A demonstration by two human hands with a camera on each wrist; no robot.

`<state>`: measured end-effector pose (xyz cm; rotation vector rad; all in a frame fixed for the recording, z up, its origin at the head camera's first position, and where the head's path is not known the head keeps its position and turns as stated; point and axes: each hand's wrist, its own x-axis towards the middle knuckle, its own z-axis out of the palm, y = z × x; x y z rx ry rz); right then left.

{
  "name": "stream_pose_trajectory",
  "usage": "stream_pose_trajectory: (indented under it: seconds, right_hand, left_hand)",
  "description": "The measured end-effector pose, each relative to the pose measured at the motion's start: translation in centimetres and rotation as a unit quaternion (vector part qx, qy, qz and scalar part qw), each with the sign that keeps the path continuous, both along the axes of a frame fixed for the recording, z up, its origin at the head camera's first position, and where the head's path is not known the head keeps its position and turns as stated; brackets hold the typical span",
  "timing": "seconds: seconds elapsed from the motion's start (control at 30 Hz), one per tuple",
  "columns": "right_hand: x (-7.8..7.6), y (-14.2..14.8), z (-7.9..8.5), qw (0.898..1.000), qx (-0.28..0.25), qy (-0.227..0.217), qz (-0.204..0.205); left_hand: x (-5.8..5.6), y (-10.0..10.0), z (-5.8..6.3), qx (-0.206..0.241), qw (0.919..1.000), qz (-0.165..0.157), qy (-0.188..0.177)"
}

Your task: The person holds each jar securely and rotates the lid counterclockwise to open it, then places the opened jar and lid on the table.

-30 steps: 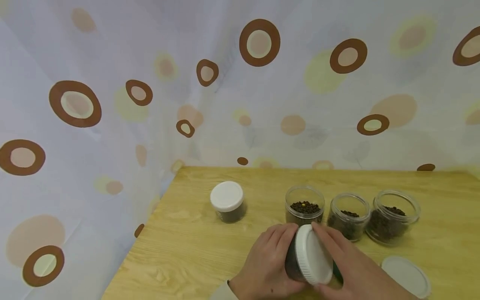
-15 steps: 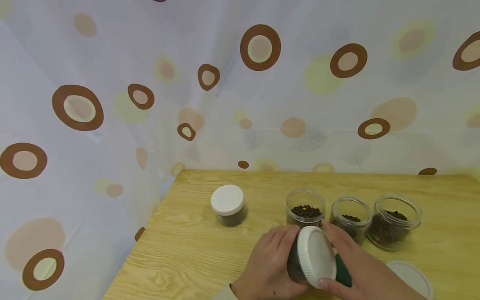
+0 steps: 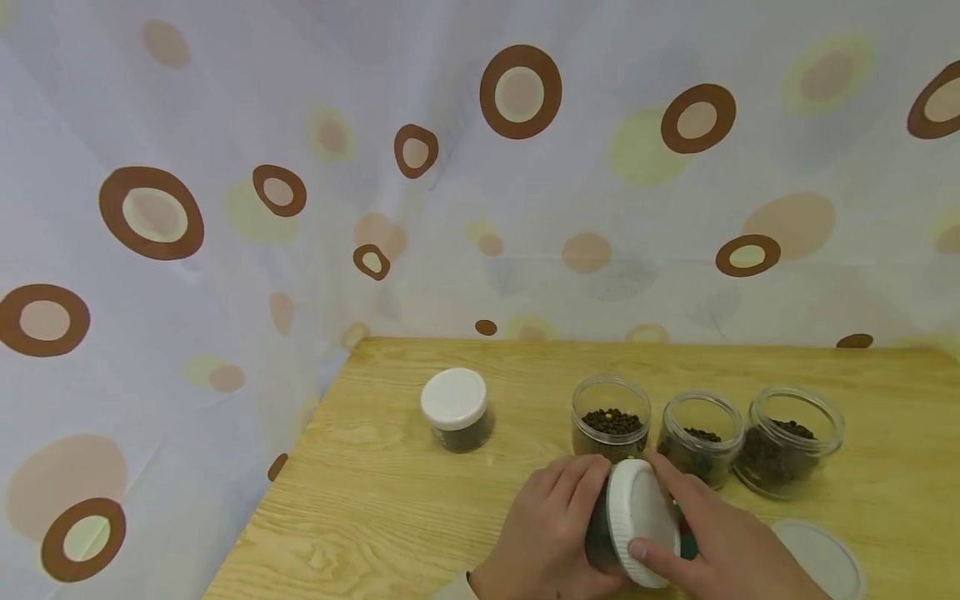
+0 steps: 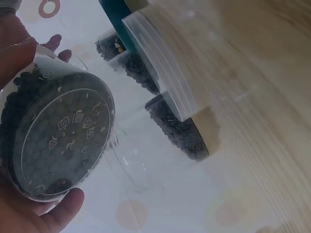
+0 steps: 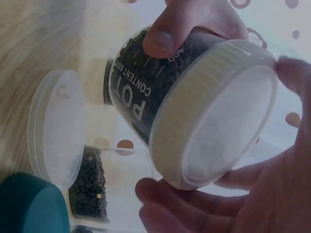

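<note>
A clear plastic jar of dark pellets, printed "POT", is held tilted between both hands. Around its body curls my left hand, its thumb lying over the printed side in the right wrist view. The jar's ribbed white screw lid sits on its mouth, facing right and toward me. My right hand grips this lid by its rim, thumb on one side and fingers on the other. From below, the jar's round base shows pellets pressed against it in the left wrist view.
Three open jars of dark pellets stand behind the hands: a left one, a middle one and a right one. A white-lidded jar stands farther left. A loose whitish lid and a green lid-like piece lie near my right hand.
Both hands and the jar have shifted slightly right. My right thumb has moved up from the lid's lower edge. The jars on the table stay where they were.
</note>
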<state>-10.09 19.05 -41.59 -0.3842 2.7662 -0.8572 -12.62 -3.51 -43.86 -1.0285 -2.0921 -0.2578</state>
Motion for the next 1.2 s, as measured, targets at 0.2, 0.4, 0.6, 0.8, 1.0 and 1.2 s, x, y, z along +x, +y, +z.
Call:
stream_pose_trajectory:
  seconds: [0.2,0.4,0.6,0.8,1.0,1.2]
  right_hand:
    - [0.6,0.1,-0.7,0.99,0.009,0.132,0.045]
    - [0.4,0.1,-1.3,0.956,0.004,0.275,0.1]
    - [0.3,0.1,-1.4,0.942,0.013,0.313,0.12]
    - [0.8,0.0,-0.9,0.963,-0.023,0.253,0.089]
    - [0.5,0.5,-0.3,0.997,-0.01,0.076,0.004]
    - [0.3,0.3,0.2,0.998,-0.047,-0.03,-0.012]
  left_hand:
    - [0.2,0.0,-0.3,-0.004,1.0,0.003,0.004]
    - [0.2,-0.1,-0.4,-0.001,0.9996,-0.002,-0.027]
    - [0.1,-0.2,-0.3,0.005,0.9993,-0.002,-0.038]
    - [0.1,-0.3,-0.2,0.017,0.9988,-0.007,-0.046]
    - [-0.1,-0.4,0.0,0.016,0.9984,0.003,-0.055]
    - [-0.1,-0.3,0.0,0.008,0.9992,0.01,-0.039]
